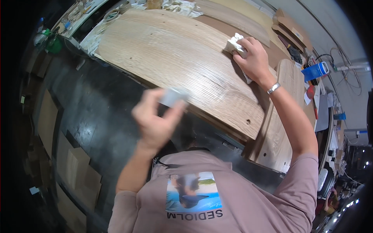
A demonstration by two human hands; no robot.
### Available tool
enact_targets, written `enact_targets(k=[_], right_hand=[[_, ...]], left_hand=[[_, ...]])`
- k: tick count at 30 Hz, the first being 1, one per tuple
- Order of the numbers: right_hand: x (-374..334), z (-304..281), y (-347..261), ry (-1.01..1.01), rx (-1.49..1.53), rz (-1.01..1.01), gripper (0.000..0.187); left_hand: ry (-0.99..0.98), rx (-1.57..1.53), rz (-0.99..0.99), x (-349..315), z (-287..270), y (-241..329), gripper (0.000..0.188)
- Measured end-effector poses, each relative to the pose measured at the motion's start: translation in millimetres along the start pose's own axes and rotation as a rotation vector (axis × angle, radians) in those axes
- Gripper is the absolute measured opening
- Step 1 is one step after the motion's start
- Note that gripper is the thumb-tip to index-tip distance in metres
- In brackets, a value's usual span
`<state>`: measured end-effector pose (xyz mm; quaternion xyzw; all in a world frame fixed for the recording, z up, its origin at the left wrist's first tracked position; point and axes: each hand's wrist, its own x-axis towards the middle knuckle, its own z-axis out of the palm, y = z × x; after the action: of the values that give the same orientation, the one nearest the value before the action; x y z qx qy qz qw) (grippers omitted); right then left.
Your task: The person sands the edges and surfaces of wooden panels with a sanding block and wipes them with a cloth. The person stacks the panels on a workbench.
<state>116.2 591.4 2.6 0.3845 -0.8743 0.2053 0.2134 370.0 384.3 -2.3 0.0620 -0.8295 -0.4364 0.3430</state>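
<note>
A: Main item, its bearing?
B: One wood-grain panel [178, 58], lying flat in front of the person. Long axis runs from far left to near right; grain follows the length. Rounded corners at the far-left end; small dark holes near both ends.
A: Items in hand?
B: Two. One pale grey block [175, 98], pinched between thumb and fingers of the left hand [149, 118], at the panel's near-left edge; hand blurred, contact with the panel cannot be told. One crumpled white wad [235, 46], gripped in the fingers of the right hand [254, 58], at the panel's far-right edge. Hands well apart.
A: Surface?
B: Pale brown, finely ridged, with a bright sheen across the middle.
A: Adjoining?
B: One narrow wood-grain panel [281, 112], close by the right side, rounded at its far end, holed at the near end. Beyond the far end: crumpled white material [182, 7] and a tape roll [112, 15].
A: Room?
B: Dark floor [89, 93] on the left; flat brown sheets [77, 167] lying farther out. Blue container [315, 72] to the right, before a pale wall [330, 23].
A: Edges and room for moving?
B: Near-left edge: long, facing the dark floor, the roomier side. Far-right edge: tighter, the right forearm reaching across the narrow panel. Near-right end: just beside that same panel.
</note>
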Motion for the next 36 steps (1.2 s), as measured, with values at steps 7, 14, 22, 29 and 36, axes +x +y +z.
enact_targets(k=[7,14,22,29,36], right_hand=[[-56,-26,44,0.096,0.076,0.119,0.029],[-53,-23,39,0.06,0.059,0.146,0.028],[-53,-21,41,0.074,0.056,0.143,0.034],[-55,-23,38,0.087,0.069,0.152,0.034],[-59,-19,39,0.133,0.14,0.16,0.033]], left_hand=[[-0.043,0.057,0.07,-23,36,28,0.029],[-0.551,-0.321,0.488,-72,119,98,0.041],[-0.341,-0.022,0.453,-51,81,73,0.036],[-0.13,0.056,0.211,-40,43,59,0.031],[0.124,0.047,-0.094,9,-24,-43,0.02]])
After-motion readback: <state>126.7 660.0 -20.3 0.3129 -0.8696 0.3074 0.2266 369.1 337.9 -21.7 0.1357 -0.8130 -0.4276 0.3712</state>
